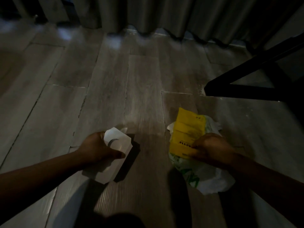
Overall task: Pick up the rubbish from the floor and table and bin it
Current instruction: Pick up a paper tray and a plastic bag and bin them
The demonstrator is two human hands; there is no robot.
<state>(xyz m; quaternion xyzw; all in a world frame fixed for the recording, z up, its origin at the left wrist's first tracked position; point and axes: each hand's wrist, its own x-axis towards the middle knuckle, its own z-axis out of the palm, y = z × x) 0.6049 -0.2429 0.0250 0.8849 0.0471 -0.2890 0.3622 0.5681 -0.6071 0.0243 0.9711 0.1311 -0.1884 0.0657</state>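
1. The left hand (98, 148) grips a white paper bag (115, 155) near its top, with the thumb laid across the bag's front and the fingers curled behind it.
2. The white paper bag sits low over the wooden floor (115, 79) and throws a dark shadow to its right. Whether its bottom end touches the boards cannot be told.
3. The only marking on the white paper bag is a dark curved stroke like a crescent, just beside the thumb. No words can be read on it.
4. The right hand (212, 148) pinches the near end of a yellow packet (187, 129), with its fingers curled over the edge.
5. Dark capital letters run upside down on the yellow packet by the fingers. They are partly covered and too blurred to read.
6. The yellow packet lies on a crumpled white plastic bag (212, 180) with green print, which is also unreadable. Both are on the floor.
7. Grey curtains (164, 14) hang at the far side, and a black furniture frame (246, 89) stands at the right.
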